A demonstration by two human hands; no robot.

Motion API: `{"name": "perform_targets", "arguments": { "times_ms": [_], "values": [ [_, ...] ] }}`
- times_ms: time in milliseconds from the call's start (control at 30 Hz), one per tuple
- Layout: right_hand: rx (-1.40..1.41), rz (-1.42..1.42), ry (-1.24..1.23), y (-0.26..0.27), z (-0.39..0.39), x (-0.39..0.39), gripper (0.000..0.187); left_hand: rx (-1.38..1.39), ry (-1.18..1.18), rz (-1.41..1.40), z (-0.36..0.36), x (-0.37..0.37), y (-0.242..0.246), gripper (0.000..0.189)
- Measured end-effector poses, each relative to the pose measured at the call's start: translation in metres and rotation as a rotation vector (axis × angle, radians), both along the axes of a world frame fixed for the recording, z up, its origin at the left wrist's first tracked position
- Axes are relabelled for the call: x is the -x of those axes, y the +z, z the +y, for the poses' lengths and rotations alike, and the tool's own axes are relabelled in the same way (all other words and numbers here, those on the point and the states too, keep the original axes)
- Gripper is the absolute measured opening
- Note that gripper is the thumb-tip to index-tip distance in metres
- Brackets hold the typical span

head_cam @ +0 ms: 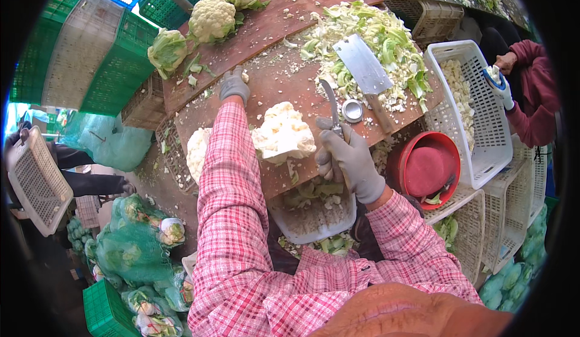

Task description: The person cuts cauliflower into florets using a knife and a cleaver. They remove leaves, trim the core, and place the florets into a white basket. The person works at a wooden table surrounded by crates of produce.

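Note:
My gloved left hand (234, 86) reaches across the wooden board, its fingers by a small piece of cauliflower (245, 77); whether it grips the piece is unclear. My gloved right hand (351, 160) is closed around the handle of a small curved knife (332, 103), blade pointing away from me. Between my arms lies a trimmed cauliflower head (284, 132); another cauliflower (197, 152) is partly hidden by my left sleeve. A cleaver (363, 62) with a wooden handle rests on a heap of leaf trimmings (394, 33), beside a small round metal tin (352, 110).
Three cauliflowers (212, 19) stand at the board's far left. A red bucket (455, 169) and a white crate of florets (491, 144) are at the right, where a co-worker (537, 92) sits. A tub (312, 235) is below the board's edge. Another person carries a crate (41, 180) at left.

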State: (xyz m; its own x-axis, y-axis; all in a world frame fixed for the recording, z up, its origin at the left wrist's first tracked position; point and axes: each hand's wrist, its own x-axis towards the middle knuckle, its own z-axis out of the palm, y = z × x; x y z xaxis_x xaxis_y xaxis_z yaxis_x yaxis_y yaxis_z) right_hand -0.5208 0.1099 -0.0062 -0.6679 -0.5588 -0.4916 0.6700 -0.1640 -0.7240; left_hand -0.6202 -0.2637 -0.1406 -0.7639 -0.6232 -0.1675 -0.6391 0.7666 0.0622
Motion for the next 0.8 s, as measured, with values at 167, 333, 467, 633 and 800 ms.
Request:
{"name": "perform_targets", "arguments": {
  "times_ms": [167, 333, 467, 633, 800],
  "values": [
    [-0.007, 0.018, 0.014, 0.004, -0.005, -0.005, 0.049, -0.215, 0.208, 0.204, -0.006, -0.028, 0.014, 0.057],
    [0.116, 0.066, 0.016, 0.016, 0.003, -0.027, 0.052, -1.292, 0.384, 0.818, 0.039, -0.099, 0.066, 0.031],
    [0.076, 0.305, 0.108, 0.015, 0.007, -0.062, 0.06, -1.149, -0.26, 0.885, 0.119, -0.208, 0.107, 0.018],
    [-0.072, 1.127, 0.304, 0.003, 0.02, -0.126, 0.067, -1.863, 0.273, 1.164, 0.212, -0.333, 0.141, 0.032],
    [-0.065, 1.298, 0.426, 0.007, 0.05, -0.188, 0.073, -1.908, 0.203, 1.274, 0.269, -0.41, 0.158, 0.039]
  ]
}}
